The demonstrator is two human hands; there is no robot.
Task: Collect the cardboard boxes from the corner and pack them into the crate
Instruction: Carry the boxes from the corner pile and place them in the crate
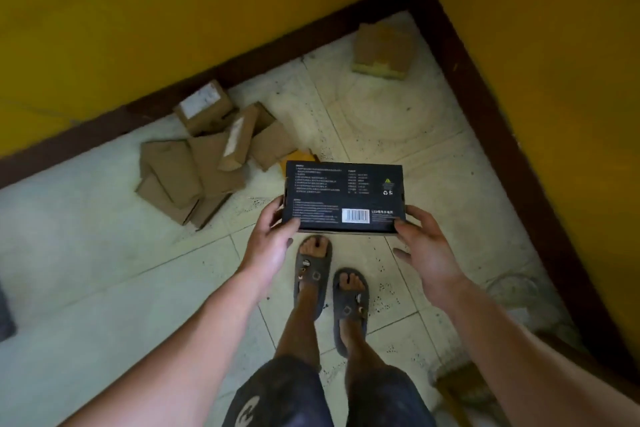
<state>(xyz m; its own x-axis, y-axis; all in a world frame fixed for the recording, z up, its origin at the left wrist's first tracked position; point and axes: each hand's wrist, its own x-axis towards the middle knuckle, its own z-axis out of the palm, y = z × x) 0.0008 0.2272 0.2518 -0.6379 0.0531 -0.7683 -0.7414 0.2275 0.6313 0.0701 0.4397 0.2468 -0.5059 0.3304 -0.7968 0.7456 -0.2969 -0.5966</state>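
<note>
I hold a flat black box [343, 196] with white print and a barcode above the floor, in front of my feet. My left hand [273, 236] grips its left end and my right hand [420, 239] grips its right end. A pile of several brown cardboard boxes [207, 156] lies on the tiled floor by the left wall. One more brown box [382, 50] sits alone in the far corner. No crate is in view.
Yellow walls with a dark brown skirting [485, 107] meet at the corner ahead. My sandalled feet [329, 281] stand on pale tiles. A dark object [5, 315] shows at the left edge, and pale clutter [460, 381] lies at the lower right.
</note>
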